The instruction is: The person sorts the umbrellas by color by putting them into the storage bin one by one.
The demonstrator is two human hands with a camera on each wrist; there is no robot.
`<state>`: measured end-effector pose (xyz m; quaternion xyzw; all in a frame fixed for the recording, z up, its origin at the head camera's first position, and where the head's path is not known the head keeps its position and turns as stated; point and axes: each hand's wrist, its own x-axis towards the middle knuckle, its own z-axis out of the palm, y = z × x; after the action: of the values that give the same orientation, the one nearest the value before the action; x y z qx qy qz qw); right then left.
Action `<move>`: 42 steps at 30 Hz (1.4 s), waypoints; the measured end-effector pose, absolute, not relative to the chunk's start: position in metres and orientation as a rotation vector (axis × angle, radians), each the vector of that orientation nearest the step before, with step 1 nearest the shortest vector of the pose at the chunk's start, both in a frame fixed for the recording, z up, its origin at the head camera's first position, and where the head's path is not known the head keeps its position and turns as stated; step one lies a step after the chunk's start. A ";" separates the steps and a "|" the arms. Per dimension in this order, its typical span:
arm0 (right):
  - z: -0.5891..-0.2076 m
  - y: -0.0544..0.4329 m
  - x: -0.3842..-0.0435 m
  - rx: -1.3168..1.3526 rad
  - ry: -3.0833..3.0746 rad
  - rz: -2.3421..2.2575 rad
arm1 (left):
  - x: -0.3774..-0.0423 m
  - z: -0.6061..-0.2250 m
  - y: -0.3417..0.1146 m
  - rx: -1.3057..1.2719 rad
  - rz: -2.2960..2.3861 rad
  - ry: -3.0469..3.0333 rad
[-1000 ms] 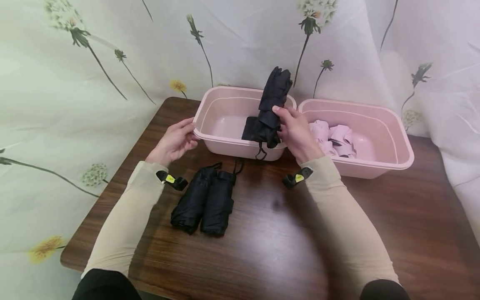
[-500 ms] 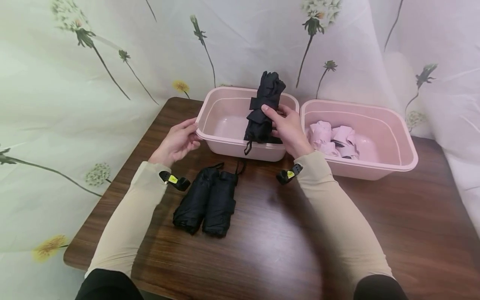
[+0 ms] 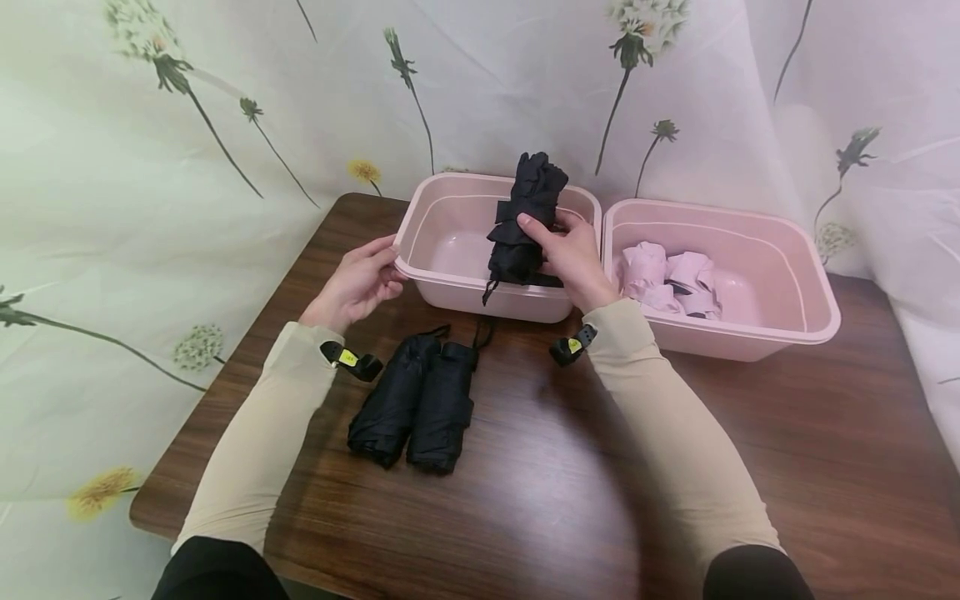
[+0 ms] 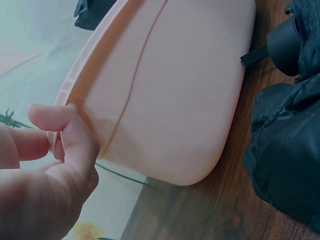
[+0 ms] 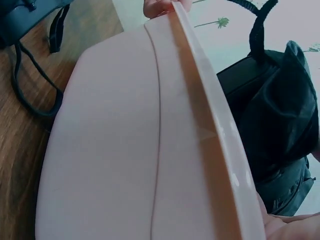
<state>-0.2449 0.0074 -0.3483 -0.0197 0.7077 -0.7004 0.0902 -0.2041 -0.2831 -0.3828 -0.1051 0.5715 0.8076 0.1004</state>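
My left hand (image 3: 354, 285) pinches the left end rim of a pink plastic basin (image 3: 438, 285); in the left wrist view the thumb and fingers (image 4: 80, 142) lie on either side of that rim. In my right hand (image 3: 576, 257) is a black folded umbrella (image 3: 531, 200), tilted over the basin's right half with its wrist loop hanging at the front rim. Part of a black item shows below it inside the basin, mostly hidden. Two more black folded umbrellas (image 3: 392, 400) lie side by side on the table in front of the basin, their loops pointing away from me.
A second pink basin (image 3: 750, 346) stands close to the right of the first, with several pink folded umbrellas (image 3: 647, 267) inside. Both basins are at the back of the brown wooden table (image 3: 517, 500), against a flower-print cloth (image 3: 495, 83).
My right hand has moved left and slightly down with the black folded umbrella, which now sits lower over the basin. My left hand keeps its hold on the rim.
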 end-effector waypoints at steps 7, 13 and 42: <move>-0.349 0.008 -0.245 -0.092 2.076 -2.085 | -0.204 -0.383 -0.283 -0.319 2.381 1.705; -0.348 0.008 -0.242 -0.129 1.927 -2.247 | -0.203 -0.382 -0.285 -0.296 2.387 1.667; -0.309 0.024 -0.158 -1.186 2.448 -1.750 | -0.203 -0.379 -0.284 -0.325 2.319 1.752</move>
<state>-0.1577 0.0235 -0.3094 -0.3663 0.7561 -0.5405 -0.0461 -0.2028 -0.2844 -0.3791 -0.1104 0.5954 0.7884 0.1082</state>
